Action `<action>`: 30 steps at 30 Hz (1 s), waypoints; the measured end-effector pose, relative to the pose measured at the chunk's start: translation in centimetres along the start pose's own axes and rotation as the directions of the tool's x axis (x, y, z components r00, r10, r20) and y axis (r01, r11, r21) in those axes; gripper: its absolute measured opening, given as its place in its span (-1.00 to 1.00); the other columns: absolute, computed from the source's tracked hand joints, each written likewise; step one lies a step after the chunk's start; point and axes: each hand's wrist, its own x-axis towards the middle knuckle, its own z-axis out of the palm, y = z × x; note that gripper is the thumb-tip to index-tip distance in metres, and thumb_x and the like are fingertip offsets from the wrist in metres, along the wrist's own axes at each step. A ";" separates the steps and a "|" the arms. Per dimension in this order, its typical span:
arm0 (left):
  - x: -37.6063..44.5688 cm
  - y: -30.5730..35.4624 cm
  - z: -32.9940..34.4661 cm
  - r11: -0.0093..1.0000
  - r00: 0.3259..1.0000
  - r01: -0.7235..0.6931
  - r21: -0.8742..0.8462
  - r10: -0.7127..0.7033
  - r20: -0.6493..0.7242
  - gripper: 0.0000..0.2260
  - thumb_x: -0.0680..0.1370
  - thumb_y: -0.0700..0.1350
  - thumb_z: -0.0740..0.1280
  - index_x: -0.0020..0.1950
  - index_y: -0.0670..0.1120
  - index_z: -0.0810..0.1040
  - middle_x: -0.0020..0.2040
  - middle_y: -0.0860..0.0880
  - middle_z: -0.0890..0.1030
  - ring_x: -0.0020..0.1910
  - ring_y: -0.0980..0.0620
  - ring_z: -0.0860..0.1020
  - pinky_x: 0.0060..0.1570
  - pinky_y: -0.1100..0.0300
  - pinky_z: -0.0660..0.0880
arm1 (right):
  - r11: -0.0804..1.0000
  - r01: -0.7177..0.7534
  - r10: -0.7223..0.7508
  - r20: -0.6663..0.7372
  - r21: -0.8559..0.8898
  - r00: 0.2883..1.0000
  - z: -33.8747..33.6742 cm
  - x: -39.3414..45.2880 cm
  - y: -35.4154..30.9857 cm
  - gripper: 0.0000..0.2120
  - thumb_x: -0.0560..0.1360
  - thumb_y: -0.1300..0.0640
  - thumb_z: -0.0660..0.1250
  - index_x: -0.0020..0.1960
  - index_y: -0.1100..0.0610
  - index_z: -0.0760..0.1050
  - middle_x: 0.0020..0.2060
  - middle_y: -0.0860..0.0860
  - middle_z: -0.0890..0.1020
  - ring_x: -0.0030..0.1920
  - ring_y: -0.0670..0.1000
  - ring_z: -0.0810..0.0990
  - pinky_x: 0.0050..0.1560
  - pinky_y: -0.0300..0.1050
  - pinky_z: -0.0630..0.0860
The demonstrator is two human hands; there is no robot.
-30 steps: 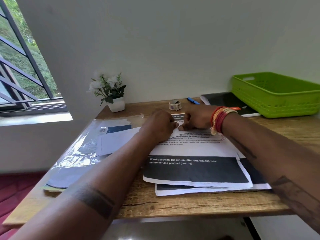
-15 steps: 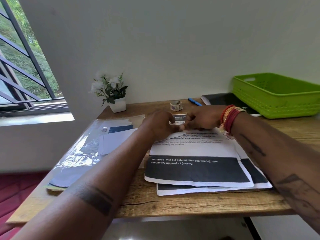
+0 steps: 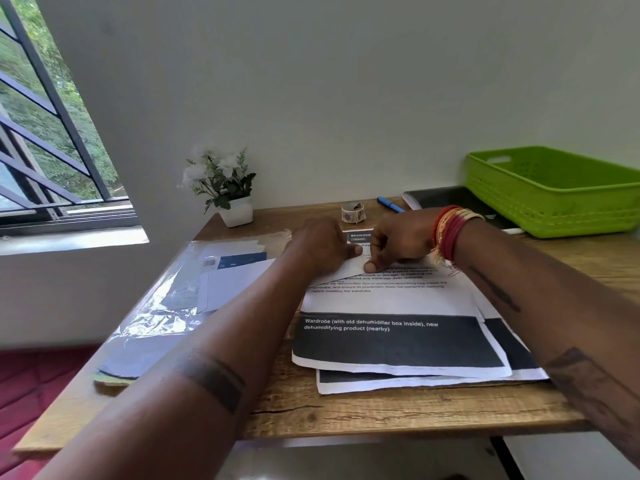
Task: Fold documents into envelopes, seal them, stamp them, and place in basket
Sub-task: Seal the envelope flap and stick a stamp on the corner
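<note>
A stack of printed documents (image 3: 388,303) lies on the wooden desk (image 3: 346,410), the top sheet white with a black band. At its far end both hands meet over a small white folded piece of paper (image 3: 346,270). My left hand (image 3: 322,245) holds it with curled fingers and the thumb on top. My right hand (image 3: 398,242), with red bangles at the wrist, pinches its right end. A plastic pack of envelopes (image 3: 194,289) lies to the left. A small roll of stamps (image 3: 353,213) stands behind the hands. The green basket (image 3: 554,216) sits at the far right.
A white pot with a small plant (image 3: 228,195) stands at the desk's far left corner. A blue pen (image 3: 389,204) and a black notebook (image 3: 450,199) lie near the wall, beside the basket. A barred window (image 3: 52,133) is on the left.
Both hands stay at the far end of the documents on the small folded paper. My right hand has shifted slightly left, closer to the left one.
</note>
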 end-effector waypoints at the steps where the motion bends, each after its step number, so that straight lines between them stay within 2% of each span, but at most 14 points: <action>1: 0.4 0.0 0.1 1.000 1.000 0.015 0.014 -0.015 0.011 -0.63 0.48 0.21 0.47 0.01 -0.09 0.60 0.03 -0.07 0.64 0.04 -0.09 0.58 0.02 0.03 0.54 | 1.000 0.004 -0.004 0.008 0.002 1.000 0.0 0.0 0.0 -0.60 0.44 -0.23 0.44 0.03 0.09 0.64 -0.16 0.07 0.68 -0.20 -0.03 0.54 -0.09 -0.12 0.49; 5: 1.9 0.0 0.4 0.998 0.997 0.067 0.021 -0.067 0.026 -0.58 0.48 0.21 0.46 0.05 -0.14 0.61 0.02 -0.11 0.66 0.03 -0.10 0.59 -0.10 0.07 0.49 | 1.000 -0.004 0.004 0.006 0.023 1.000 0.1 -0.2 0.0 -0.60 0.42 -0.22 0.46 0.03 0.09 0.63 -0.12 0.09 0.69 -0.19 -0.02 0.54 -0.10 -0.11 0.50; 8: 2.3 -0.1 0.3 0.998 0.997 0.068 0.015 -0.069 0.029 -0.56 0.47 0.20 0.48 0.12 -0.11 0.59 0.10 -0.08 0.65 0.11 -0.09 0.58 0.09 0.02 0.53 | 1.000 -0.024 0.024 0.009 0.019 1.000 0.1 -0.5 -0.1 -0.57 0.44 -0.27 0.41 0.04 0.08 0.62 -0.10 0.05 0.68 -0.16 -0.03 0.54 -0.05 -0.12 0.51; 10: 1.9 -0.3 0.2 0.999 0.999 0.048 0.004 -0.048 0.011 -0.58 0.48 0.18 0.48 0.16 -0.10 0.58 0.15 -0.08 0.63 0.15 -0.09 0.56 0.15 0.00 0.52 | 1.000 -0.029 0.028 -0.039 -0.008 0.999 0.1 -0.7 -0.4 -0.51 0.53 -0.29 0.28 0.04 0.15 0.58 -0.17 0.02 0.63 -0.17 -0.03 0.52 -0.10 -0.16 0.44; 12: 1.4 -0.4 0.1 1.000 1.000 0.028 0.002 -0.028 0.000 -0.56 0.49 0.19 0.47 0.21 -0.08 0.59 0.20 -0.09 0.61 0.18 -0.10 0.55 0.18 0.01 0.51 | 0.999 -0.036 0.034 -0.161 -0.009 0.986 0.4 -1.0 -0.7 -0.60 0.63 -0.22 0.14 -0.04 0.08 0.52 -0.25 -0.05 0.52 -0.14 -0.03 0.48 -0.15 -0.15 0.36; 14: 1.3 -0.5 0.1 1.000 1.000 0.020 -0.008 -0.020 0.012 -0.57 0.49 0.19 0.47 0.20 -0.08 0.61 0.20 -0.08 0.63 0.18 -0.08 0.55 0.18 0.05 0.50 | 1.000 -0.008 0.000 -0.252 -0.030 0.968 0.8 -1.2 -1.3 -0.76 0.67 -0.13 0.11 -0.09 -0.06 0.41 -0.27 -0.18 0.41 -0.10 -0.08 0.47 -0.08 -0.29 0.34; 15: 1.3 -0.6 0.0 0.999 0.999 0.027 -0.025 -0.026 0.019 -0.59 0.49 0.17 0.47 0.19 -0.08 0.62 0.20 -0.08 0.63 0.17 -0.08 0.56 0.16 0.07 0.51 | 0.997 0.016 -0.035 -0.280 -0.071 0.959 0.9 -1.5 -1.8 -0.80 0.67 -0.10 0.13 -0.06 -0.07 0.43 -0.23 -0.21 0.39 -0.07 -0.10 0.48 -0.06 -0.38 0.33; 17: 1.6 -0.6 0.0 0.997 0.998 0.050 -0.056 -0.049 0.026 -0.61 0.48 0.16 0.49 0.15 -0.09 0.63 0.16 -0.07 0.64 0.15 -0.08 0.57 0.12 0.09 0.51 | 0.991 0.030 -0.070 -0.303 -0.133 0.950 1.1 -1.3 -2.1 -0.87 0.64 -0.11 0.22 -0.01 -0.07 0.41 -0.15 -0.16 0.41 -0.02 -0.10 0.44 -0.06 -0.34 0.26; 19: 2.0 -0.8 0.3 0.995 0.997 0.074 -0.070 -0.072 0.029 -0.61 0.46 0.18 0.50 0.09 -0.09 0.65 0.08 -0.06 0.66 0.11 -0.08 0.58 0.05 0.10 0.51 | 0.990 -0.017 -0.018 -0.246 -0.138 0.969 1.0 -0.6 -2.0 -0.74 0.60 -0.16 0.27 -0.17 -0.07 0.33 -0.27 -0.14 0.40 -0.12 -0.08 0.41 -0.02 -0.26 0.26; 21: 2.7 -1.0 0.8 0.991 0.995 0.104 -0.086 -0.104 0.007 -0.60 0.42 0.22 0.51 0.04 -0.08 0.65 0.02 -0.06 0.67 0.06 -0.09 0.60 0.00 0.08 0.52 | 0.988 -0.068 0.044 -0.173 -0.137 0.984 0.4 -0.2 -1.7 -0.63 0.56 -0.23 0.28 -0.27 -0.04 0.31 -0.35 -0.15 0.35 -0.29 -0.13 0.36 0.14 -0.09 0.34; 23: 3.2 -1.0 1.2 0.988 0.991 0.128 -0.091 -0.131 -0.029 -0.57 0.37 0.25 0.52 0.01 -0.06 0.64 0.01 -0.07 0.68 0.03 -0.11 0.60 0.04 0.01 0.57 | 0.993 -0.062 0.050 -0.116 -0.104 0.992 0.1 0.0 -1.4 -0.63 0.56 -0.22 0.29 -0.16 0.08 0.51 -0.37 -0.10 0.42 -0.38 -0.13 0.34 -0.06 -0.11 0.43; 25: 3.5 -1.0 1.5 0.987 0.988 0.139 -0.085 -0.143 -0.050 -0.59 0.38 0.23 0.51 0.01 -0.05 0.62 0.02 -0.08 0.67 0.04 -0.13 0.60 0.08 -0.07 0.58 | 0.993 -0.050 0.043 -0.072 -0.103 0.996 0.0 0.1 -1.4 -0.50 0.58 -0.19 0.28 0.04 0.28 0.59 -0.38 -0.03 0.47 -0.45 -0.11 0.40 -0.33 -0.23 0.35; 27: 3.6 -1.0 1.6 0.989 0.989 0.128 -0.079 -0.134 -0.070 -0.62 0.41 0.20 0.51 0.02 -0.05 0.61 0.05 -0.08 0.66 0.07 -0.14 0.59 0.11 -0.09 0.56 | 0.991 -0.044 0.038 -0.053 -0.125 0.998 0.0 0.1 -1.4 -0.48 0.59 -0.18 0.26 0.12 0.31 0.59 -0.37 -0.02 0.49 -0.49 -0.14 0.42 -0.40 -0.29 0.34; 30: 3.4 -1.1 2.0 0.994 0.988 0.097 -0.058 -0.103 -0.116 -0.67 0.46 0.16 0.49 0.04 -0.05 0.61 0.09 -0.07 0.65 0.11 -0.14 0.57 0.13 -0.09 0.55 | 0.995 -0.046 0.042 -0.046 -0.093 0.998 -0.1 0.1 -1.2 -0.50 0.58 -0.17 0.29 0.18 0.27 0.59 -0.35 -0.02 0.50 -0.42 -0.11 0.40 -0.39 -0.30 0.36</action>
